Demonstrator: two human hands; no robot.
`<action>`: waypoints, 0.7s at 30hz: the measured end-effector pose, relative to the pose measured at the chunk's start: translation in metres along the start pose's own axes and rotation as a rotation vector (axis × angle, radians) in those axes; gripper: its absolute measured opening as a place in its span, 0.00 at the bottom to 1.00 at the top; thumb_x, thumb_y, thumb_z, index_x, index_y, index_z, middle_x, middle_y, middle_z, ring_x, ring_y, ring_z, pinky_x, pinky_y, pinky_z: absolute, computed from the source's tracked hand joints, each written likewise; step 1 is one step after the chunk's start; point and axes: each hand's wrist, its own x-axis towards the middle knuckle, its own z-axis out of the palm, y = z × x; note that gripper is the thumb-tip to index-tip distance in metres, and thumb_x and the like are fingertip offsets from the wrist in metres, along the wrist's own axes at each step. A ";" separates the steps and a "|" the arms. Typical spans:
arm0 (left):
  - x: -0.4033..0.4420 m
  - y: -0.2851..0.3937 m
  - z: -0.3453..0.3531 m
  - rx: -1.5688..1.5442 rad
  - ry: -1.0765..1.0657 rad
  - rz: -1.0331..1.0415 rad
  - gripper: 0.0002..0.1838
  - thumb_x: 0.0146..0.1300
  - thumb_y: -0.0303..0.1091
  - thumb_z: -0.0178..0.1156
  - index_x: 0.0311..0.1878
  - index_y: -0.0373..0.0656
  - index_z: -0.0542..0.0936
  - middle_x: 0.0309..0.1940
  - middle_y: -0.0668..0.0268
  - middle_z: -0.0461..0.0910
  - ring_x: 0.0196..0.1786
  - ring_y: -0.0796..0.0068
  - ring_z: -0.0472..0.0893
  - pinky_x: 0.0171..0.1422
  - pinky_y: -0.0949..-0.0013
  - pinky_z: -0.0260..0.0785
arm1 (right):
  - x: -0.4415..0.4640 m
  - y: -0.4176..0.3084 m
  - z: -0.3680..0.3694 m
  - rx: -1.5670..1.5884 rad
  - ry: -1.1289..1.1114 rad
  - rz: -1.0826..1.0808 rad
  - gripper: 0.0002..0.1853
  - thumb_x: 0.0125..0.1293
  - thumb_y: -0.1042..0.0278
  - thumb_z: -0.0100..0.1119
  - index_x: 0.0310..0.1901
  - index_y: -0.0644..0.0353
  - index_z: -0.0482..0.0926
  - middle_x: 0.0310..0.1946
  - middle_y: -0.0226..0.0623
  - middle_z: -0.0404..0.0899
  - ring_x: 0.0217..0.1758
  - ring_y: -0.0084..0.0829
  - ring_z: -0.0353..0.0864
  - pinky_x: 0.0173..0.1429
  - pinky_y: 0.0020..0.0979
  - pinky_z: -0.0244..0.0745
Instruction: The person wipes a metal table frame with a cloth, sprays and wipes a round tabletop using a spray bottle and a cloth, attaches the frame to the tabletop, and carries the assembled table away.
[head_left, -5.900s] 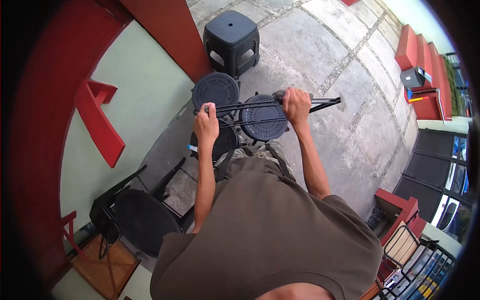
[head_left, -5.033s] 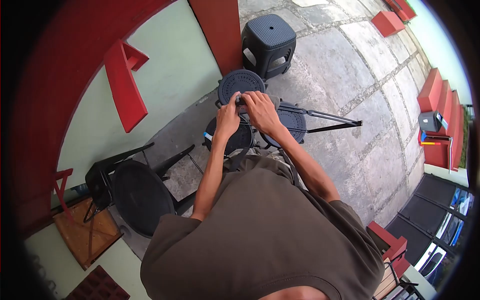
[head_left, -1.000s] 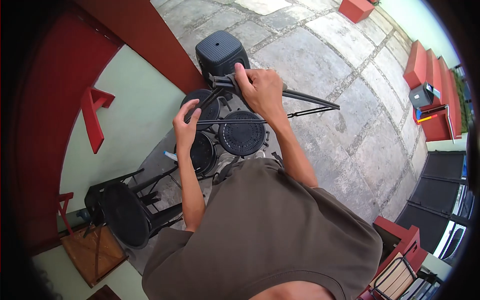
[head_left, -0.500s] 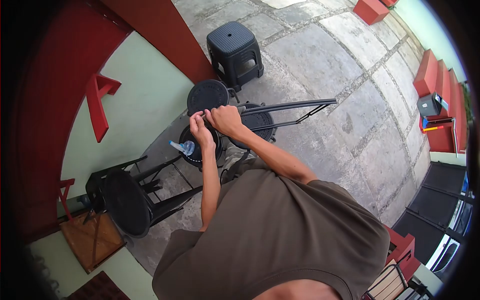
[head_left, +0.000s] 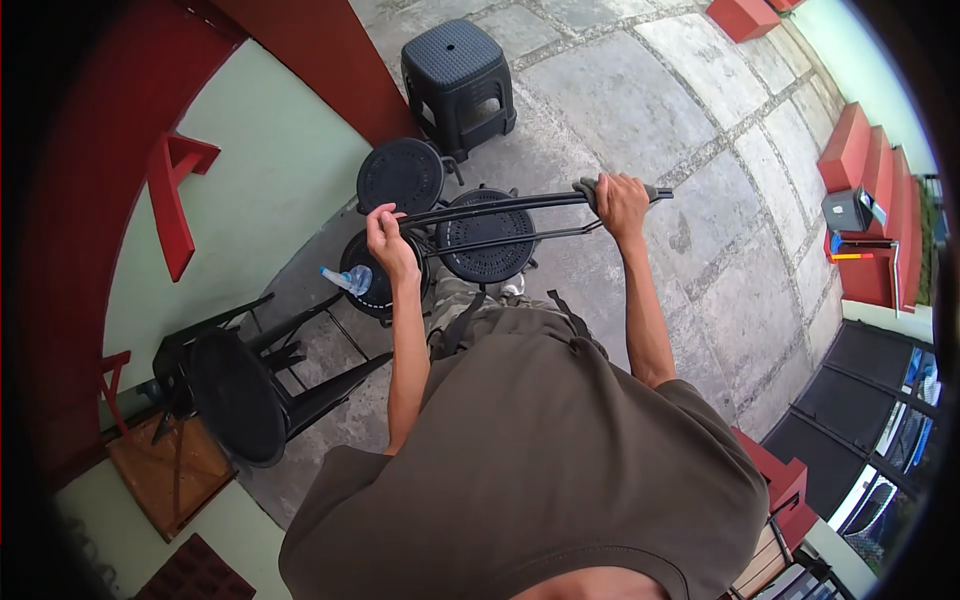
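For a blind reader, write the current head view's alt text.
A person's left hand holds a thin black frame above three round stools; the right hand grips it through a gray cloth. Behind stands a square stool.

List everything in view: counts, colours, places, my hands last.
Thin bars: one set, black, centre
Cloth: one, grey, on bars
Round stools: three, black, before you
Square stool: one, dark grey, top
Bottle: one, clear and blue, at a round stool
Legged seat: one, black, left
Panel: one, brown, lower left
Brackets: two, red, left
Wall: one, pale green, left
Steps: several, red, far right
Bin: one, grey, by steps
Gate: one, dark, right
Paving slabs: many, grey, upper right
Shirt: one, brown, bottom centre
Left hand: one, bars' left end
Right hand: one, bars' right end
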 end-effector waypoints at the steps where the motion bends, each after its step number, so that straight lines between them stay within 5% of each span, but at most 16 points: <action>1: 0.001 -0.003 0.001 -0.001 0.000 0.018 0.12 0.77 0.41 0.50 0.49 0.46 0.80 0.39 0.71 0.83 0.41 0.83 0.76 0.42 0.73 0.60 | -0.004 0.019 -0.008 -0.022 0.009 0.009 0.17 0.71 0.66 0.51 0.22 0.58 0.74 0.21 0.35 0.73 0.28 0.39 0.74 0.38 0.40 0.66; 9: -0.005 0.014 -0.002 -0.174 -0.040 -0.236 0.13 0.76 0.42 0.53 0.56 0.46 0.75 0.39 0.70 0.80 0.41 0.82 0.76 0.43 0.75 0.60 | -0.009 0.012 -0.002 -0.087 0.202 0.208 0.16 0.69 0.68 0.51 0.21 0.59 0.75 0.21 0.35 0.73 0.34 0.38 0.73 0.51 0.40 0.64; 17: -0.012 -0.003 -0.006 -0.372 -0.040 -0.285 0.14 0.75 0.47 0.54 0.53 0.49 0.74 0.43 0.68 0.83 0.48 0.82 0.74 0.56 0.69 0.51 | 0.012 -0.175 0.034 0.147 0.067 0.063 0.11 0.64 0.63 0.57 0.26 0.55 0.74 0.26 0.35 0.72 0.36 0.38 0.73 0.49 0.43 0.64; 21: -0.024 -0.010 -0.007 -0.465 -0.089 -0.344 0.22 0.76 0.54 0.48 0.42 0.43 0.77 0.42 0.70 0.79 0.45 0.76 0.78 0.53 0.68 0.70 | 0.015 -0.255 0.058 0.339 -0.007 -0.100 0.11 0.63 0.59 0.58 0.28 0.56 0.73 0.26 0.35 0.69 0.34 0.36 0.72 0.42 0.38 0.63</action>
